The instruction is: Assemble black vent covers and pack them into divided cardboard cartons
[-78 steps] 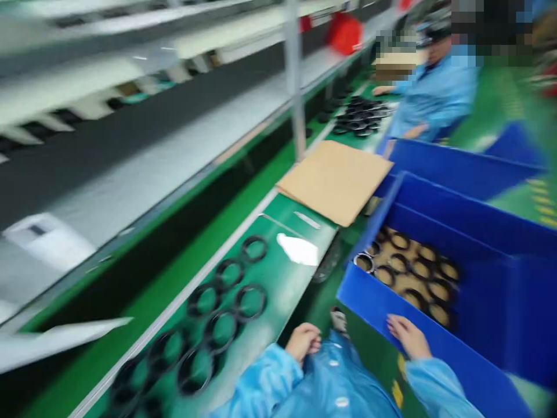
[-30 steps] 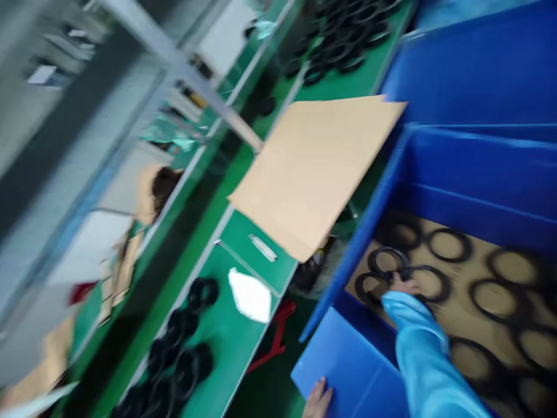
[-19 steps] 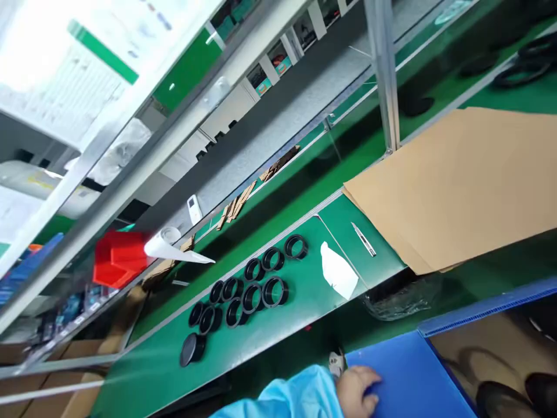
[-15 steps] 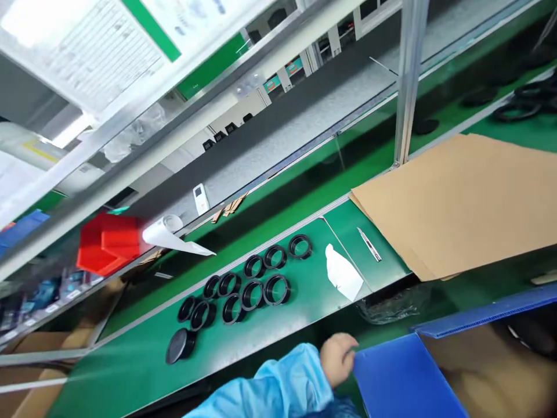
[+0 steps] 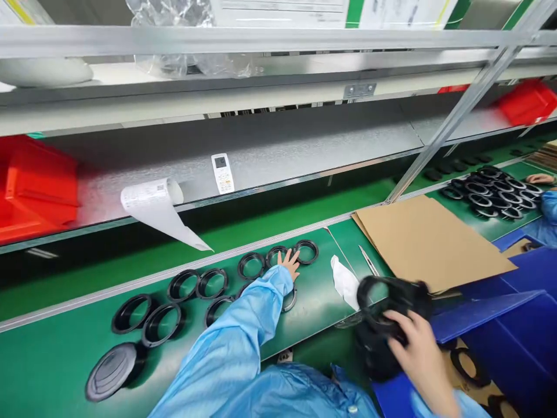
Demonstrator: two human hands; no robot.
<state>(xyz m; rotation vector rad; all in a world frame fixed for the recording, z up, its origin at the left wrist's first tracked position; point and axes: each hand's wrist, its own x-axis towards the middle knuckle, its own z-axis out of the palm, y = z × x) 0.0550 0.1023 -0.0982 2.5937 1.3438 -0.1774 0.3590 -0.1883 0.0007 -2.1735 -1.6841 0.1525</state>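
Green bench (image 5: 52, 348) carries rowed black rings (image 5: 115, 321); left hand (image 5: 290, 265) spreads flat among them, right hand (image 5: 413, 343), four o'clock of it, clasps a ring stack (image 5: 391, 295) (blurred): keep it level.

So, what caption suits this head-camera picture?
Left hand reaches for the black rings laid on the green bench; right hand grips a blurred bunch of rings beside the blue bin.

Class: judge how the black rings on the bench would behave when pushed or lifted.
Probably stiff: every ring keeps its round shape. Lying flat on the bench, they would likely slide, not roll. Likely light: the right hand seems to grip several at once.
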